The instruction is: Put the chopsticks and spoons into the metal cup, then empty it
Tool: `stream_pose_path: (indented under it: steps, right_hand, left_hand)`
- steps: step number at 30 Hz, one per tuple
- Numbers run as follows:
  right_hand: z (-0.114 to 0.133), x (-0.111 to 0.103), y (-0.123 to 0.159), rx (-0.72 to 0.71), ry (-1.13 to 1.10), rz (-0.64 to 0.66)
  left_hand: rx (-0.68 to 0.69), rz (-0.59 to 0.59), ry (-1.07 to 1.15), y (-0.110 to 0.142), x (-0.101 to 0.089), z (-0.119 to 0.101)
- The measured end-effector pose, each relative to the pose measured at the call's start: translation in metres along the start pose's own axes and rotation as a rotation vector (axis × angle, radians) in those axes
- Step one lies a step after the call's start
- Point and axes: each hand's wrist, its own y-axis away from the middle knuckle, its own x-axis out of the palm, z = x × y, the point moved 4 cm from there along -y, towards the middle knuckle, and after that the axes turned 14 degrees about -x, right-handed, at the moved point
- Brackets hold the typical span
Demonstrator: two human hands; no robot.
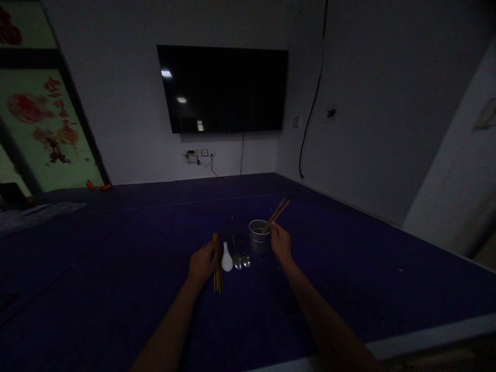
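Observation:
Several wooden chopsticks (218, 274) lie in a bundle on the blue surface, pointing away from me. My left hand (202, 263) is closed on the bundle's left side, with its fingertips partly hidden. My right hand (281, 242) is closed at the right side of a grey metal cup (259, 243), near the rim. The cup stands upright. Two wooden chopsticks (279, 211) lean out of it to the upper right, passing close by my right fingers. Between my hands lie a white soup spoon (227, 261) and two metal spoons (237, 259), side by side.
The dark blue surface (155, 310) reaches back to the wall, with a pale edge at front right. Clear plastic wrapping (39, 214) lies at far left. Small orange objects (104, 187) sit at the back left. A television (228, 90) hangs above; a black cable (310, 124) dangles right.

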Motion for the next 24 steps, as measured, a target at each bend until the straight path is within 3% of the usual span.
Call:
stream_pose_path:
  steps: [12,24]
  right_hand:
    - [0.007,-0.003,0.017,0.078,-0.071,-0.255]
    - [-0.001,0.001,0.009,0.020,-0.049,-0.086]
  left_hand:
    - [-0.003,0.020,-0.019,0.001,-0.001,-0.003]
    - [0.003,0.020,-0.024,0.000,0.000,-0.003]
